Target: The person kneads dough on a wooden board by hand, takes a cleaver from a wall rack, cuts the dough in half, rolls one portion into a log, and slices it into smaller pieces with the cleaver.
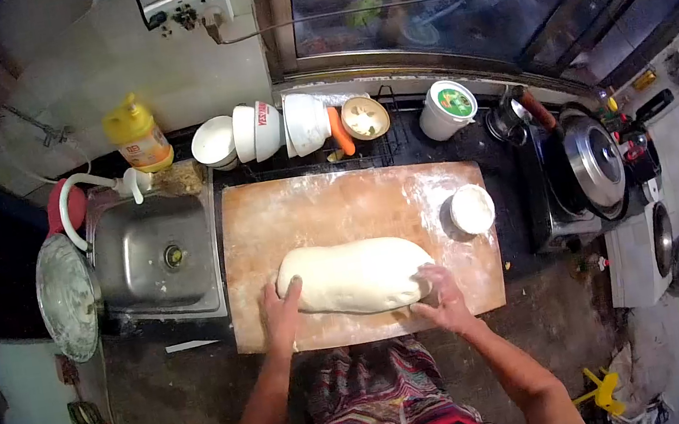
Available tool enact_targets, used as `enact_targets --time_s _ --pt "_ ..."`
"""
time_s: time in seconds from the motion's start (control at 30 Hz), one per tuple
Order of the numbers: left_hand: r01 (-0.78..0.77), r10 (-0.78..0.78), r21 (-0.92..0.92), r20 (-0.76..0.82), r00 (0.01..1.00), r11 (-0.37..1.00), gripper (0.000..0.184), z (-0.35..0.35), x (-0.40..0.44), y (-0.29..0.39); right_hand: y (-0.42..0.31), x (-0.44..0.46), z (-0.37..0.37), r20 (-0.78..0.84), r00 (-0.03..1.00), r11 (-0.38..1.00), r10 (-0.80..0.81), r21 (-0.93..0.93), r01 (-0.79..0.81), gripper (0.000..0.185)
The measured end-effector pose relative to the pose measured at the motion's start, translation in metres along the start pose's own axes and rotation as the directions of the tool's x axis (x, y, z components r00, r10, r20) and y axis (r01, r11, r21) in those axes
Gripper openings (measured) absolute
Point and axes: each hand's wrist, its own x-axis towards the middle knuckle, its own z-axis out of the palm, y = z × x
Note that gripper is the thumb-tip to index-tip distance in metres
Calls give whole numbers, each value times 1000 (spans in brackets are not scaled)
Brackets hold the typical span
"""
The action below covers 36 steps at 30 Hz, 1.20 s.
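Observation:
A large, smooth log of white dough (356, 276) lies crosswise on a floured wooden board (304, 208). At its left end my left hand (281, 310) rests against the side, thumb on the dough and fingers stretched along the edge. My right hand (444, 300) touches the dough's right end, its fingers spread and curved around the lower corner. Neither hand lifts the dough. Toward the board's right edge stands a small white tub (472, 210), and loose flour is smeared around it.
A steel sink (155, 257) is left of the board, with a flour-dusted bowl (69, 296) beyond it. White bowls (259, 131), a carrot (341, 131) and a lidded bucket (447, 110) line the back. At right, a lidded pan (594, 156) sits on the stove.

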Motion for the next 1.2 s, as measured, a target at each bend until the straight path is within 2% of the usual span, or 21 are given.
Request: enact_targets --time_s 0.03,0.07,0.17,0.2,0.27,0.4,0.43,0.47,0.5,0.53,0.57,0.63,0.67,0.7,0.73,0.77,0.83,0.93,1.07,1.13,1.2 --pt "43 -40 -118 34 999 992 64 12 10 -30 0 -4 3 -40 994 990 103 104 -99 67" --pt "62 -49 -187 71 996 980 64 14 15 -33 -4 2 0 -99 979 984 181 8 -181 72" --pt "83 -32 -287 179 983 954 63 0 18 -1 -11 36 19 114 805 647 583 535 -544 76" --pt "93 -49 -220 197 979 971 62 -11 9 17 -1 44 30 -5 800 768 600 283 -574 76" --pt "90 -71 -106 176 982 990 62 -32 5 55 12 59 23 39 851 834 523 184 -521 73" --pt "-218 220 78 -30 975 973 65 11 25 -25 28 71 -1 108 976 974 188 107 -200 66" --pt "-134 134 0 28 991 991 65 0 16 -13 42 75 0 190 949 966 251 17 -259 64" --pt "-83 43 192 203 978 978 62 -16 17 5 0 76 -12 76 951 912 300 -315 -262 63" --pt "-134 100 338 118 988 932 56 -37 -5 38 1 81 -9 -33 975 934 220 -281 -220 63" --pt "-128 115 273 65 991 953 51 -48 -21 66 -19 81 -6 -85 981 984 173 62 -168 56" --pt "-219 228 70 -180 957 973 44 21 11 21 -39 84 3 -127 980 916 153 391 -92 50" --pt "-398 281 -368 -333 900 840 31 33 -9 74 -51 92 43 209 902 626 377 660 -415 65" --pt "-462 345 -369 -341 874 806 31 29 -26 100 -43 89 73 384 884 200 268 875 -441 57" --pt "-472 346 -391 -352 870 790 35 31 -39 119 -35 86 103 542 827 -274 147 826 -493 49" --pt "-503 393 -325 -350 850 801 37 36 -50 128 -50 85 112 602 795 -405 77 747 -527 48" --pt "-726 635 -76 -429 642 683 33 33 -57 131 -64 91 117 620 783 -396 42 730 -557 47" --pt "-802 703 29 -502 504 596 23 84 -31 98 -101 100 114 612 789 -318 53 759 -567 45" --pt "-964 789 37 -583 191 262 19 45 -38 126 -152 112 105 546 836 -191 51 828 -528 43" --pt "-959 867 -237 -433 246 154 32 -46 -72 146 -205 111 112 464 885 -105 37 882 -458 40" --pt "-952 895 -257 -365 256 168 31 -37 -45 125 -232 103 127 445 894 -85 54 894 -440 38" --pt "-946 804 -308 -535 260 100 16 -41 -15 74 -258 88 152 458 885 -82 85 888 -452 37"
